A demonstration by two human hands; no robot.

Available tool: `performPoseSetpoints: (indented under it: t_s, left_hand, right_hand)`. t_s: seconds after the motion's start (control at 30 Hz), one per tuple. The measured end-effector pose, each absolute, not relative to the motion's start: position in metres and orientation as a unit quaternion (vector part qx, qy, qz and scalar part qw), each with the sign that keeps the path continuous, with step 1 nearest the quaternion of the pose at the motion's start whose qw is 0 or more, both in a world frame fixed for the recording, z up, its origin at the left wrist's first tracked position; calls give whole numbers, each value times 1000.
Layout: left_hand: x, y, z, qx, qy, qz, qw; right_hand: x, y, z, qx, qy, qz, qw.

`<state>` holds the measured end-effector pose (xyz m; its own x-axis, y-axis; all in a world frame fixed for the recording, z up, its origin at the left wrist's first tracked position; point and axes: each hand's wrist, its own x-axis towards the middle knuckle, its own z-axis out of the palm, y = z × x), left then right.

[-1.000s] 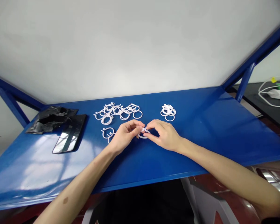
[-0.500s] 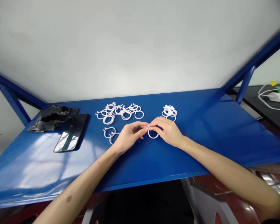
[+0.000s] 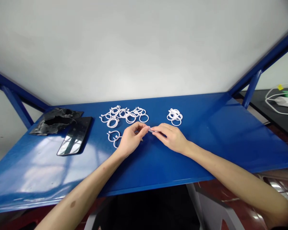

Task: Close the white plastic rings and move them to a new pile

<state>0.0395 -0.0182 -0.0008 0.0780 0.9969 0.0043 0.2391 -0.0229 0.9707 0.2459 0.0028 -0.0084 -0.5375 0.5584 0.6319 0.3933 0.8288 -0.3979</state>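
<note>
The head view has both hands near the middle of the frame, just below centre, with a white ring pinched between them. The left hand nips its left end between thumb and forefinger; the right hand comes in from the other side, thumb and fingers closed on its right part. The ring is seen nearly edge-on, so only a thin sliver shows, its long axis running across the frame and sloping slightly down to the right. Whether it touches the blue worktop cannot be told.

Beyond the left hand, left of centre, lies a straggling cluster of white rings, many overlapping. Below that cluster, a pair of rings sits beside the left hand, partly hidden by it. Above the right hand, right of centre, is a small pile of rings. At the left of the frame, a phone lies slanted, its upper end against a crumpled black bag.
</note>
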Motion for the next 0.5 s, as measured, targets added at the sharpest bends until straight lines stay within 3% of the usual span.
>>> performPoseSetpoints:
  t_s: [0.27,0.5]
  left_hand:
    - [39,-17,-5,591,512,419,462]
    - [41,-19,-8,645,517,424,371]
  right_hand:
    - [248,6,-5,-309,-829,227,408]
    - [252,6,-9,-303,-822,319,362]
